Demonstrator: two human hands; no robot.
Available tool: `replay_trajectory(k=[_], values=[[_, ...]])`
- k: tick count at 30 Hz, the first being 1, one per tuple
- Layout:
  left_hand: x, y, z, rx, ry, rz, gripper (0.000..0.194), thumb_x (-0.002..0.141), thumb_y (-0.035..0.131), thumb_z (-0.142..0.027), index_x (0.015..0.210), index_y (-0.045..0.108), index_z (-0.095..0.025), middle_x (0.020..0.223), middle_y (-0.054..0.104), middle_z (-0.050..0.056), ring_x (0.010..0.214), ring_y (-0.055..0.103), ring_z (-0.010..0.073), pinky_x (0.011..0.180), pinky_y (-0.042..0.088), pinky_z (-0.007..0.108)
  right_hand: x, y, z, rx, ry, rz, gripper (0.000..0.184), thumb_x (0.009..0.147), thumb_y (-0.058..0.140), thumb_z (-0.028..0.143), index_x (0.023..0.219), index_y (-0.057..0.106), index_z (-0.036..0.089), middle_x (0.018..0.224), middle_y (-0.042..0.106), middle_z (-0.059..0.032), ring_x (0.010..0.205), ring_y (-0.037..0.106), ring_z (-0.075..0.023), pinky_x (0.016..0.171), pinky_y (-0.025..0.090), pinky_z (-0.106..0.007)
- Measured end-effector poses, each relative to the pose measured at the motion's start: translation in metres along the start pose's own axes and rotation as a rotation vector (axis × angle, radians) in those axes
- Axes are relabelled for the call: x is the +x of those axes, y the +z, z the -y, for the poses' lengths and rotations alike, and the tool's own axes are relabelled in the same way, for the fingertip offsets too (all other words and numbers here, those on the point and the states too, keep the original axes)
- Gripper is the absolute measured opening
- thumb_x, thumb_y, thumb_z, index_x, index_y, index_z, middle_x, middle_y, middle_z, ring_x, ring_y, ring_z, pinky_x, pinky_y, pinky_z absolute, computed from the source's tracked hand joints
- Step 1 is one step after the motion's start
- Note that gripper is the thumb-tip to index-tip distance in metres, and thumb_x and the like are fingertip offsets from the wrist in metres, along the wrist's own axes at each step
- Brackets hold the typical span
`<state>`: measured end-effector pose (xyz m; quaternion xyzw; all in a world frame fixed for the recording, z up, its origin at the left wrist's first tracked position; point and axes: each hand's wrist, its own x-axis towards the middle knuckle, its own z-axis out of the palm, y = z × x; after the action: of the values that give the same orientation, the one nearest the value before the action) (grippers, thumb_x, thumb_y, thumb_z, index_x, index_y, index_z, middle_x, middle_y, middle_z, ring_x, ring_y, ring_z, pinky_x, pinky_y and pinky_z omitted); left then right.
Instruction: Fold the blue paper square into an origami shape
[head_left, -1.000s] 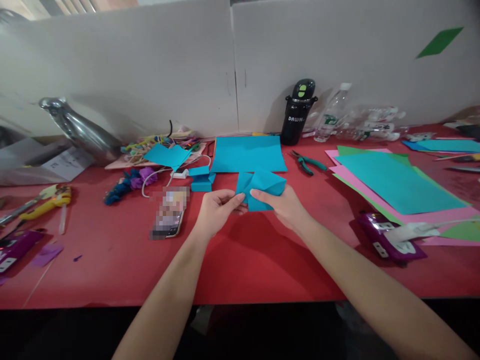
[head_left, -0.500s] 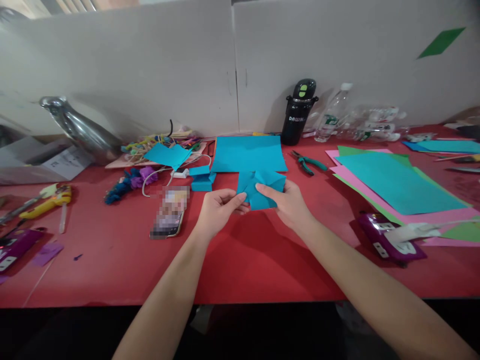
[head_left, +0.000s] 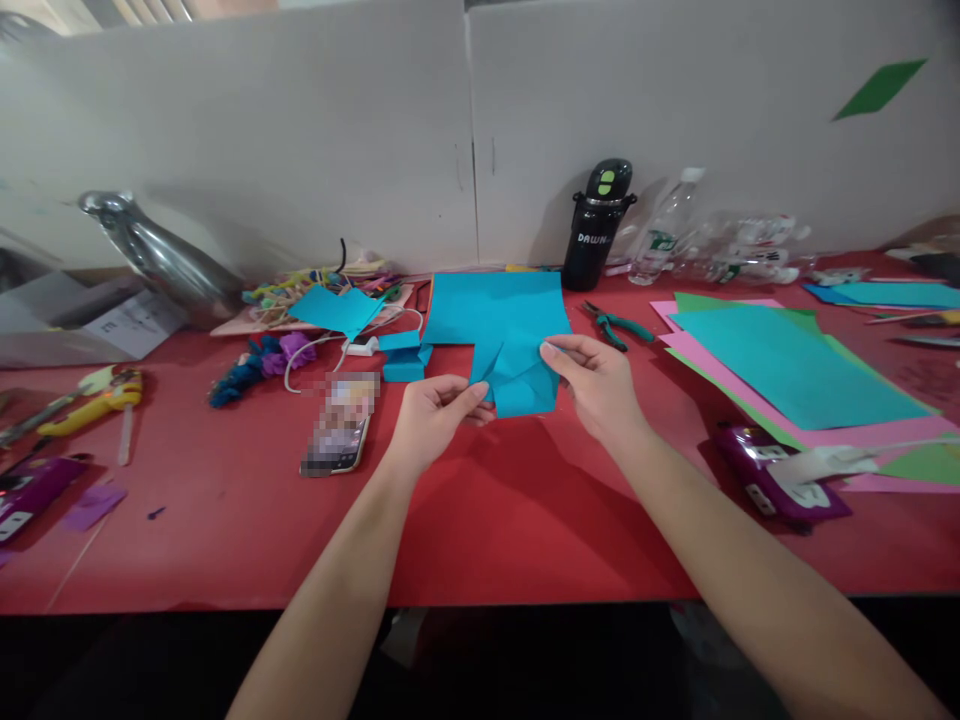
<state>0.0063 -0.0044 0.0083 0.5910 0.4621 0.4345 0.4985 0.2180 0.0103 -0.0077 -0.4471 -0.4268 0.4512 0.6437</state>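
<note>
A folded sheet of blue paper (head_left: 525,385), with several creases and raised flaps, is held above the red table. My left hand (head_left: 439,415) pinches its left edge between thumb and fingers. At its upper right corner, my right hand (head_left: 596,385) grips a flap with thumb and index finger. Behind the held sheet lies a flat stack of blue paper (head_left: 491,300). A small folded blue paper piece (head_left: 403,360) sits to the left of my hands, beside a phone (head_left: 341,425) with a blurred screen.
Green-handled pliers (head_left: 619,325) lie right of the blue stack. Coloured sheets (head_left: 802,365) and a purple power strip (head_left: 780,480) are on the right. A black bottle (head_left: 598,230) stands at the back wall. On the left are a yellow glue gun (head_left: 97,405) and a metal jug (head_left: 165,265).
My right thumb has shifted from the middle of the folded paper up and right to its corner, and the flap there has opened out. My left hand stays in place.
</note>
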Motion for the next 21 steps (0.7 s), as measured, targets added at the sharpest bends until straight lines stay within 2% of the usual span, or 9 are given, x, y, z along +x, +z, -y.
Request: replay_trajectory(k=[2, 4, 8, 10, 12, 21], values=[[0.0, -0.003, 0.0, 0.002, -0.004, 0.002, 0.03, 0.083, 0.074, -0.044, 0.077, 0.074, -0.014, 0.074, 0.077, 0.007, 0.065, 0.073, 0.0178, 0.064, 0.062, 0.026, 0.002, -0.004, 0.003, 0.004, 0.005, 0.056, 0.027, 0.07, 0.085, 0.039, 0.091, 0.078, 0.024, 0.075, 0.068, 0.0002, 0.07, 0.058, -0.0136, 0.067, 0.047, -0.03], [0.001, -0.007, 0.001, 0.012, -0.01, 0.031, 0.029, 0.083, 0.074, -0.042, 0.078, 0.074, -0.014, 0.073, 0.076, 0.006, 0.064, 0.073, 0.0166, 0.063, 0.061, 0.025, 0.003, -0.008, 0.006, -0.014, 0.026, 0.166, 0.027, 0.073, 0.083, 0.038, 0.095, 0.078, 0.025, 0.082, 0.071, -0.0006, 0.075, 0.059, -0.0137, 0.071, 0.048, -0.029], [0.002, -0.014, 0.003, 0.038, -0.016, 0.212, 0.028, 0.085, 0.073, -0.04, 0.077, 0.074, -0.013, 0.069, 0.075, 0.005, 0.062, 0.072, 0.0146, 0.061, 0.059, 0.022, 0.001, -0.012, 0.013, -0.109, 0.055, 0.33, 0.024, 0.078, 0.078, 0.043, 0.092, 0.079, 0.023, 0.09, 0.074, -0.0033, 0.081, 0.062, -0.0159, 0.076, 0.049, -0.031], [0.002, -0.014, 0.005, 0.044, -0.029, 0.297, 0.028, 0.085, 0.073, -0.038, 0.077, 0.074, -0.012, 0.069, 0.074, 0.005, 0.061, 0.071, 0.0143, 0.061, 0.059, 0.022, -0.001, -0.011, 0.016, -0.171, 0.064, 0.34, 0.024, 0.078, 0.077, 0.044, 0.085, 0.079, 0.021, 0.086, 0.074, -0.0041, 0.077, 0.062, -0.0162, 0.071, 0.048, -0.031], [0.003, -0.014, 0.006, 0.047, -0.048, 0.334, 0.027, 0.085, 0.073, -0.038, 0.077, 0.074, -0.012, 0.07, 0.075, 0.006, 0.062, 0.072, 0.0143, 0.06, 0.059, 0.022, -0.003, -0.009, 0.017, -0.231, 0.063, 0.328, 0.025, 0.077, 0.078, 0.045, 0.08, 0.078, 0.02, 0.08, 0.072, -0.0039, 0.072, 0.059, -0.0154, 0.065, 0.045, -0.03], [0.003, -0.013, 0.003, 0.043, -0.153, 0.336, 0.026, 0.083, 0.076, -0.036, 0.075, 0.074, -0.011, 0.069, 0.075, 0.006, 0.062, 0.072, 0.0137, 0.06, 0.06, 0.021, -0.002, -0.009, 0.012, -0.36, -0.003, 0.261, 0.033, 0.08, 0.074, 0.049, 0.077, 0.074, 0.017, 0.069, 0.064, -0.0015, 0.062, 0.049, -0.0124, 0.057, 0.036, -0.028]])
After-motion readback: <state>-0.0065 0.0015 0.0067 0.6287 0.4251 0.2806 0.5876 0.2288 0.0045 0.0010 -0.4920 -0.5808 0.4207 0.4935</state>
